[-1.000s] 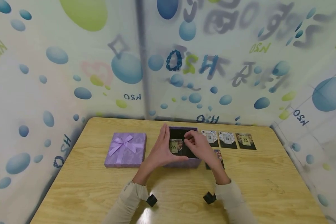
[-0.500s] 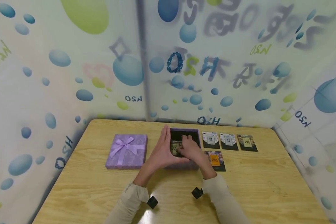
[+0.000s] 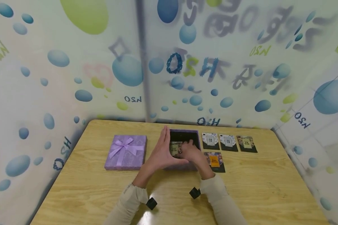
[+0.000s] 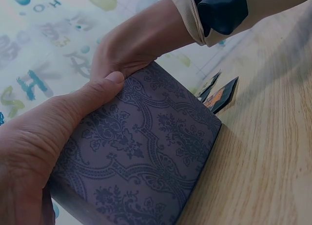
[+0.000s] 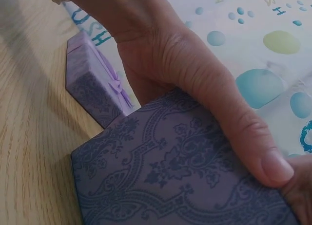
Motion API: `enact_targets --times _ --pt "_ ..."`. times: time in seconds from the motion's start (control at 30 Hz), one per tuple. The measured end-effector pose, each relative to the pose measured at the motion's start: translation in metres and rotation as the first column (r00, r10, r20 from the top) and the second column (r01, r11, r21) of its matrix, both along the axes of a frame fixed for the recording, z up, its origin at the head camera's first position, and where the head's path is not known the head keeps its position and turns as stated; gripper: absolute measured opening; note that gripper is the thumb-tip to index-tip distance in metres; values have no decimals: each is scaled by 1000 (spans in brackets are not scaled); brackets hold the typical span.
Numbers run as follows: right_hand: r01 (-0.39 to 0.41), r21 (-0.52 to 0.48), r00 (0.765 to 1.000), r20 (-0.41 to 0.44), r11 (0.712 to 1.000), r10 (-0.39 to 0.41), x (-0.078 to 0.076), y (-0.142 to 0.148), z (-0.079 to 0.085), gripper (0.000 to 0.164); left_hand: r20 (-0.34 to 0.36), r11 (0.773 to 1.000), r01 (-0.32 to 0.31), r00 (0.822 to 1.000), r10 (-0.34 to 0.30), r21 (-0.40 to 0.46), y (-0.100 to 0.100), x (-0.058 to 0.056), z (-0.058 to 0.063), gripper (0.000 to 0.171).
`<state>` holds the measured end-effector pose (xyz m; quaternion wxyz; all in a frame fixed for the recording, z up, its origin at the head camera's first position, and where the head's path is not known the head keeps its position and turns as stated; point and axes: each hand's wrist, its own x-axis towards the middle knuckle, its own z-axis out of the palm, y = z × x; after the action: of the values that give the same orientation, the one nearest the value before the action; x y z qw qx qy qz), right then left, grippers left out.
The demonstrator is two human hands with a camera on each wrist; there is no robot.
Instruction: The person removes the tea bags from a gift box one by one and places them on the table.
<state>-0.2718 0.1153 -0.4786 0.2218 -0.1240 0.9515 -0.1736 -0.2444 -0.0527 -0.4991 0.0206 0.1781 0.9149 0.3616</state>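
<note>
A purple patterned gift box with a dark inside stands uncovered on the table. My left hand grips its near left corner, fingers straight along the left side and thumb across the front rim. Reaching into the box, my right hand has its fingertips at the right edge of a flat square packet with a pale label. Those fingertips are partly hidden by the hand itself, so I cannot tell whether they pinch the packet. In the right wrist view, the front wall fills the lower part.
The purple lid with a ribbon bow lies left of the box. Right of it, a row holds a white-topped packet, another white-topped packet and a brown one. An orange-labelled packet lies nearer. A patterned wall stands behind the table.
My right hand has gone from above the box's right side down into it, moving left towards the packet. The orange-labelled packet has come into fuller view. My left hand stays at the box.
</note>
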Motion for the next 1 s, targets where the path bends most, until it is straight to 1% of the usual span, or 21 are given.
enact_targets --times 0.1,0.17,0.27,0.5,0.67,0.8,0.87,1.0 --pt "-6 8 1000 5 1000 6 -1 0 -2 31 -1 1000 0 1000 0 -8 0 0 -1 155" --pt "-15 -11 1000 16 1000 15 -1 1 -2 34 -5 1000 1 1000 -1 -6 0 0 -2 154" --pt "-22 -50 1000 17 998 23 -1 3 -4 31 -9 1000 3 1000 -3 0 -1 0 -2 153" --pt "51 -113 999 5 992 -51 1 3 -3 28 -20 1000 7 1000 -6 16 -1 0 -2 153" --pt "70 -152 996 -41 986 -77 2 3 -5 17 -9 1000 8 1000 -8 18 -1 0 -2 153" --pt "41 -204 995 -81 978 -59 4 4 -4 10 2 1000 4 1000 -4 5 -1 0 -3 153" --pt "31 -218 995 -83 975 -50 5 5 -4 8 2 1000 4 1000 -4 -3 -1 -1 -3 153" --pt "20 -220 997 -65 975 -35 5 5 -3 11 -1 1000 10 1000 -10 -9 0 -1 -3 153"
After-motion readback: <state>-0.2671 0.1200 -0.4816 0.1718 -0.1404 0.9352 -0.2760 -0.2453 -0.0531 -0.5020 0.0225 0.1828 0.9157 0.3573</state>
